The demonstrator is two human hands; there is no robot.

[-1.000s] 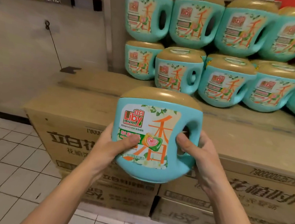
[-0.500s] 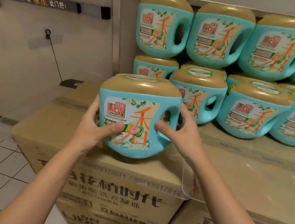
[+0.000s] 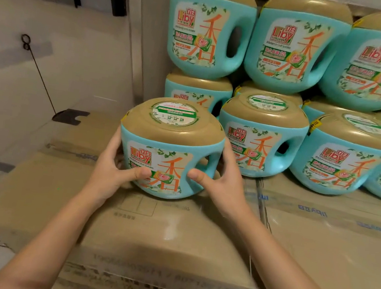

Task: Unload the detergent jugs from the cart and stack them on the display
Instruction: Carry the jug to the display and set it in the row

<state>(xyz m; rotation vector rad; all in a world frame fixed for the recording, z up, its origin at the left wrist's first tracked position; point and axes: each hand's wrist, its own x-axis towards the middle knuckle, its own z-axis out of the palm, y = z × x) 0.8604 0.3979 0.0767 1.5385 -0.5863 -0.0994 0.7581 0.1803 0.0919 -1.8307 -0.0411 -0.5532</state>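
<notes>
We hold jug upright, gold cap up, label toward us, handle on our right. It is at front left of display, base on or just over carton top; we cannot confirm contact.

Left grip clamped on jug's left flank, thumb across label. Right grip clamped on handle side, thumb on front.

We judge two-sided hold suits bulky jug: level base, label square with neighbours.

Just right and behind, row faces same way, with second tier stacked above.

Next, we think: nudge flush, release.
</notes>
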